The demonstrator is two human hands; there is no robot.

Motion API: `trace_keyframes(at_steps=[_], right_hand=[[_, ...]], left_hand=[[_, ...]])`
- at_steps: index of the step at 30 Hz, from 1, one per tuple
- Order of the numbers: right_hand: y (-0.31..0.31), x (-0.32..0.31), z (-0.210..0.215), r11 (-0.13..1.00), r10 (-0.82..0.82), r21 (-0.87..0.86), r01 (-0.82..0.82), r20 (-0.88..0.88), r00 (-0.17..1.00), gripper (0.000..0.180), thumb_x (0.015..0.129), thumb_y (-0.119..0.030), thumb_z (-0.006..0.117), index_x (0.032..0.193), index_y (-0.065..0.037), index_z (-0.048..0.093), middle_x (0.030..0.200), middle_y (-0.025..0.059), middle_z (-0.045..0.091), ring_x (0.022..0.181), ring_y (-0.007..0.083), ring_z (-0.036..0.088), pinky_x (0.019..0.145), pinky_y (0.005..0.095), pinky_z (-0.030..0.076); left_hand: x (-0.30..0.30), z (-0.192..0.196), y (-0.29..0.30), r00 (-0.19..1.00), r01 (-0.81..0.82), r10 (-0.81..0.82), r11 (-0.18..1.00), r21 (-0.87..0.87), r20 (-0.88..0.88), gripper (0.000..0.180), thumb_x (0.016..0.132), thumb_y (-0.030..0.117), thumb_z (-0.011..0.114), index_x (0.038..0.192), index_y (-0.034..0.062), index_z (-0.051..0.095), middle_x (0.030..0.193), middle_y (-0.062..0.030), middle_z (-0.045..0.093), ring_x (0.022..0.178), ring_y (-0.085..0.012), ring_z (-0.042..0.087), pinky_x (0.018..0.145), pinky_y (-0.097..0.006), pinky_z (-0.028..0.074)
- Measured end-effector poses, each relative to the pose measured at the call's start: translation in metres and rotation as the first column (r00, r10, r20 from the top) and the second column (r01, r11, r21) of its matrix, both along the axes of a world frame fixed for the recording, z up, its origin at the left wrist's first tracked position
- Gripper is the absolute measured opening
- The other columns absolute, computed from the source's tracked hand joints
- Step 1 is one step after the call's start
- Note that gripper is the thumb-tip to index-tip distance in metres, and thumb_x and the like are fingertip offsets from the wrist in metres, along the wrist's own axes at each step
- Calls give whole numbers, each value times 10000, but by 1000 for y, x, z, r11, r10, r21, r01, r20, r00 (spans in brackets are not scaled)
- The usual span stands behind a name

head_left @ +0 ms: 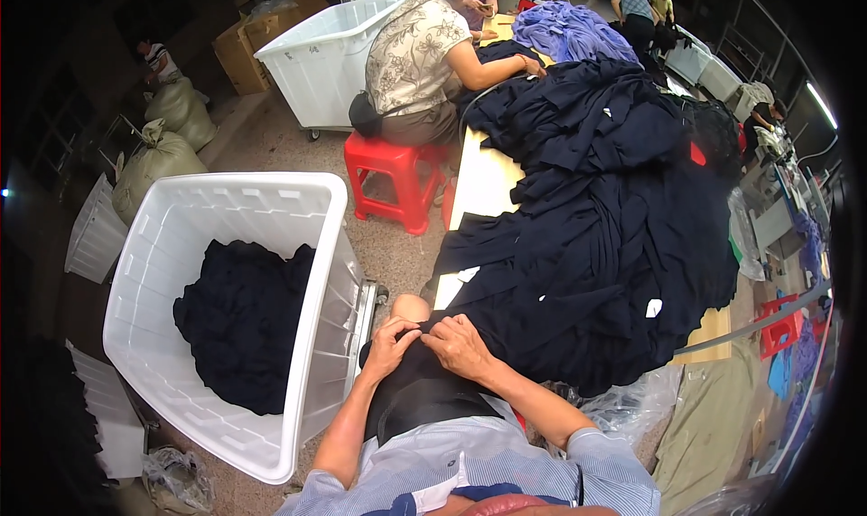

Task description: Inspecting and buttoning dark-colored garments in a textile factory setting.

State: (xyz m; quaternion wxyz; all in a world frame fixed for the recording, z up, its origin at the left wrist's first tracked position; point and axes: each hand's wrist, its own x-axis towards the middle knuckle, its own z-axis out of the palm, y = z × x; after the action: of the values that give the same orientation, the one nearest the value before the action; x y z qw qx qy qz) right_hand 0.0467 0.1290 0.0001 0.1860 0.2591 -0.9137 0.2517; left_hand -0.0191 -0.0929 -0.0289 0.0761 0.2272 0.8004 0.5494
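Two hands meet at the near edge of the tabletop [481, 184], fingers curled nearly closed. Left hand [390, 343] pinches a fold of the dark navy garment [424, 385] between thumb and fingertips; right hand [459, 346] grips the same fold just beside it. Garment drapes over the lap, long axis running near to far, far end joining the navy clothing pile [596, 236]. White bin [163, 245] stands left.
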Motion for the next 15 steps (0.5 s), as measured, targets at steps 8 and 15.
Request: trace_keyframes(at_steps=[8, 15], right_hand=[[-13, -7, 6, 972, -67, -231, 48, -76, 995, 211, 941, -107, 765, 1141, -47, 797, 1211, 95, 722, 1132, 267, 688, 962, 422, 482], [-10, -5, -11, 977, -27, -210, 28, 9, 1000, 163, 952, -89, 770, 1106, -39, 778, 1196, 114, 730, 1098, 288, 707, 953, 420, 510]], left_hand=[[1, -20, 0, 994, -24, 13, 995, 96, 110, 147, 1069, 76, 725, 1173, -27, 735, 1076, -61, 729, 1010, -143, 679, 922, -296, 541], [0, -22, 0, 966, -55, 23, 991, 120, 256, 149, 1071, 98, 725, 1169, -9, 758, 1107, -88, 747, 1045, -161, 698, 933, -322, 556]])
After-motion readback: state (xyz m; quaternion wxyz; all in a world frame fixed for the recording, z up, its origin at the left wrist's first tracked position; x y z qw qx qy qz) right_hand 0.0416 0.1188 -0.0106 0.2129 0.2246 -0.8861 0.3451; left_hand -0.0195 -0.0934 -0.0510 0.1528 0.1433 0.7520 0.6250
